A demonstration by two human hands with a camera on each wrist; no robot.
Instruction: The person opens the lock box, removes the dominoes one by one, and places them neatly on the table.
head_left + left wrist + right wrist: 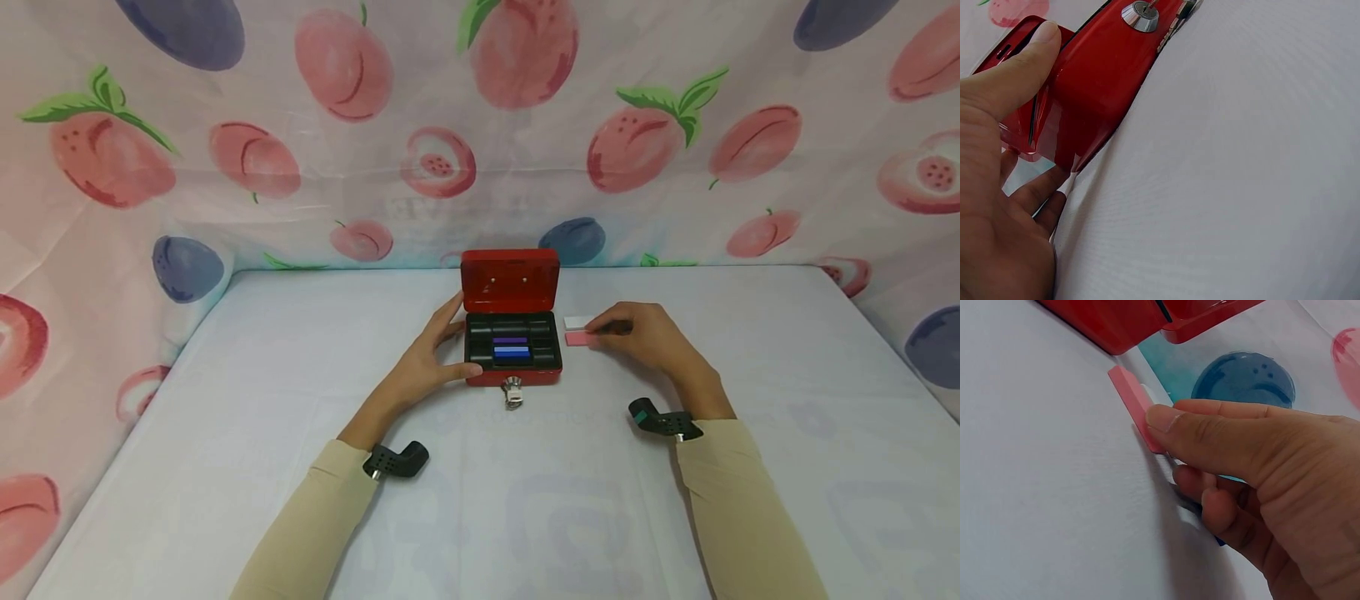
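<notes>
On my feed, the white-clothed table [562, 483] carries the red cash box [542, 378], its lid [510, 281] raised over a black tray [480, 333]. At the box's left end, the left hand [420, 367] has fingers spread wide, thumb on the front corner, braced rather than wrapped round. To the box's right, the right hand [637, 337] appears to pinch the pink bar [576, 339] between thumb and forefinger; that bar sits just beside the box, and I can't tell whether it is lifted. The white bar [573, 322] lies there too, nearer the box's lid end. Inside the box are blue strips [512, 352]; a key [513, 395] hangs at its front.

My worry is the bars' closeness: one pinch could drag both. Too hard a push from the left could slide the box into them, and a knock could drop the lid.
</notes>
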